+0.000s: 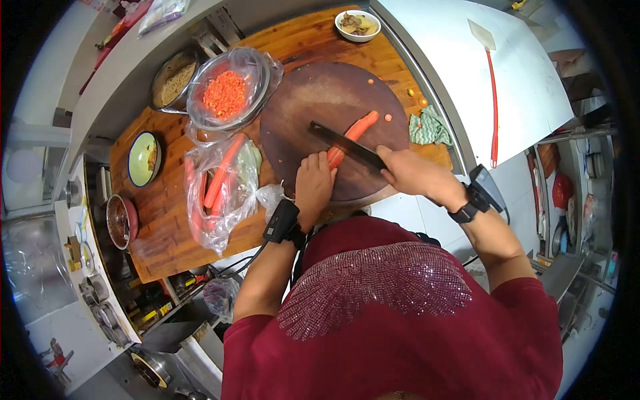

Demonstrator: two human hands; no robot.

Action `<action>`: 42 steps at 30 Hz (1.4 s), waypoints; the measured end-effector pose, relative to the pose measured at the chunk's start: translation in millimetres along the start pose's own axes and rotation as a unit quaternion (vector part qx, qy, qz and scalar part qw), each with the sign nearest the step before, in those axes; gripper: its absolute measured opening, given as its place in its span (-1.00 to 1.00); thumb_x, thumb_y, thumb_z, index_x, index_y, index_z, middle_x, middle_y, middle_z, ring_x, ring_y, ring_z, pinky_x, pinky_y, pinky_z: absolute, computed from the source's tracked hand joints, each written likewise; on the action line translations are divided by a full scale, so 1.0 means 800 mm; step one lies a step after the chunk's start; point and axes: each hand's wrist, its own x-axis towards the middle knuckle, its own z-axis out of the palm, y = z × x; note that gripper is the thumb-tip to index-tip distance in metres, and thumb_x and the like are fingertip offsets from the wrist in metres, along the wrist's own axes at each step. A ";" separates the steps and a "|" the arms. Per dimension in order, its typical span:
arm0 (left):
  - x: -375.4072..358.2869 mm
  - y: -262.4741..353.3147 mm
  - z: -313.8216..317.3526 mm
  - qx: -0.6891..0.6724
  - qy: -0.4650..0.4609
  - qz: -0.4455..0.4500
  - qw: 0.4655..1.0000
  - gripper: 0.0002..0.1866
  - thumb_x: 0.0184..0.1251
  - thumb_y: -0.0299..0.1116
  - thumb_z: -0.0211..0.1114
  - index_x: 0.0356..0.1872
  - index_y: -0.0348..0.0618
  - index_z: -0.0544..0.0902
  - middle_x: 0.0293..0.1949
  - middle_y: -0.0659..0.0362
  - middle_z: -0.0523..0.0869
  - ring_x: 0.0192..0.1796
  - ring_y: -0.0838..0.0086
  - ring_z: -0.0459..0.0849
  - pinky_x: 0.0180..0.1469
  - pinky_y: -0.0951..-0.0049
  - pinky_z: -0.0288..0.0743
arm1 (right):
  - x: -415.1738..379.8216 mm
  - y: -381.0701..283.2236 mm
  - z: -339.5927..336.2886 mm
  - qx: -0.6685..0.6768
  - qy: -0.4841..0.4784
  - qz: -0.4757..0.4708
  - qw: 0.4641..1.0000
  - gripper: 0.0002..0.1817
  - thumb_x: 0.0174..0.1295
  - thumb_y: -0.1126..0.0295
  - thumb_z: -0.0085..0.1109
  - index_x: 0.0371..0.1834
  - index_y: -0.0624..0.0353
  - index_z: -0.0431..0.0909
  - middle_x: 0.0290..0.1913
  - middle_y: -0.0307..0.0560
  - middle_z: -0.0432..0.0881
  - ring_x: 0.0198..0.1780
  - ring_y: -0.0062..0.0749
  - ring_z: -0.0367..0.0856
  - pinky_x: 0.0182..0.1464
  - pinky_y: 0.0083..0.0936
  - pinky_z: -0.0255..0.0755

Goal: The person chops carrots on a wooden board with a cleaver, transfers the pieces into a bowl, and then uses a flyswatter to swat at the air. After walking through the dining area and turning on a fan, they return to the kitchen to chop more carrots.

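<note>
A peeled carrot (362,125) lies slantwise on the round dark chopping board (303,93). My left hand (314,181) is closed over its near end, fingertips bent on top. In my right hand (415,170) is the handle of a kitchen knife (347,143), whose dark blade crosses over the carrot just beyond my left fingers. A small cut carrot piece (388,117) rests by the far tip. Left of the board, a clear plastic bag (230,220) holds several whole carrots (220,180). Behind it, a plastic-lined metal bowl (257,100) contains diced carrot (225,94).
A pot of noodles (175,83), a green bowl (144,159) and a red bowl (122,222) stand leftward on the wooden table (160,247). A white bowl of food (358,26) sits at the back, a green cloth (431,126) right. A red-handled fly swatter (492,93) lies on the white counter.
</note>
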 end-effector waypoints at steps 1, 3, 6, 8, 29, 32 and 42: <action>0.001 0.000 0.001 0.000 0.000 0.000 1.000 -0.57 0.10 -0.34 0.25 -0.03 -0.30 0.37 -0.20 -0.06 0.47 -0.16 0.06 0.47 -0.13 0.17 0.40 | 0.007 -0.003 0.005 0.009 0.007 0.010 1.000 -0.76 0.17 0.44 0.00 -0.16 0.30 0.27 -0.39 0.32 0.53 -0.27 0.23 0.52 -0.24 -0.04 0.37; -0.001 0.000 0.001 0.009 -0.001 0.008 1.000 -0.56 0.09 -0.33 0.26 -0.03 -0.29 0.37 -0.20 -0.05 0.47 -0.17 0.07 0.47 -0.13 0.18 0.40 | 0.017 -0.004 0.021 0.021 0.016 0.019 0.999 -0.76 0.16 0.44 0.01 -0.15 0.30 0.27 -0.38 0.32 0.53 -0.26 0.23 0.52 -0.23 -0.02 0.37; 0.000 0.000 0.000 0.028 0.002 0.017 0.999 -0.55 0.09 -0.32 0.27 -0.02 -0.28 0.37 -0.21 -0.03 0.48 -0.18 0.09 0.48 -0.15 0.21 0.40 | 0.023 0.001 0.049 0.013 0.041 0.044 0.998 -0.77 0.16 0.44 0.01 -0.18 0.29 0.27 -0.37 0.30 0.55 -0.27 0.22 0.53 -0.25 0.01 0.38; 0.000 0.002 -0.002 0.034 -0.011 0.017 0.999 -0.54 0.08 -0.31 0.27 -0.01 -0.26 0.38 -0.20 -0.01 0.48 -0.16 0.11 0.48 -0.13 0.21 0.39 | 0.020 0.006 0.055 0.015 0.084 0.022 0.996 -0.86 0.17 0.46 -0.08 -0.23 0.25 0.31 -0.41 0.30 0.55 -0.28 0.19 0.55 -0.24 0.02 0.38; 0.016 0.054 0.004 0.066 0.061 0.074 0.993 -0.61 -0.02 -0.46 0.22 -0.06 -0.19 0.51 -0.01 0.07 0.46 0.07 0.19 0.41 0.10 0.15 0.25 | -0.060 0.161 0.033 -0.008 0.367 0.114 0.923 -0.55 0.10 0.57 -0.09 0.11 0.04 0.38 -0.23 0.21 0.42 -0.22 0.13 0.47 -0.19 -0.17 0.39; -0.005 0.069 0.012 0.031 0.045 0.069 0.996 -0.66 -0.02 -0.48 0.20 -0.13 -0.20 0.54 -0.04 0.07 0.47 0.06 0.19 0.42 0.10 0.15 0.26 | -0.029 0.173 0.042 -0.003 0.349 0.082 0.934 -0.56 0.07 0.57 -0.03 0.09 0.08 0.41 -0.24 0.17 0.42 -0.22 0.08 0.48 -0.18 -0.20 0.41; -0.033 0.132 0.034 -0.240 -0.106 0.108 0.959 -0.77 0.07 -0.46 0.17 -0.20 -0.17 0.57 -0.27 0.03 0.63 -0.16 0.14 0.58 -0.11 0.22 0.41 | 0.041 0.171 0.068 0.068 0.373 0.161 0.911 -0.73 0.13 0.46 -0.04 -0.06 0.08 0.39 -0.22 0.17 0.42 -0.12 0.06 0.46 -0.12 -0.18 0.38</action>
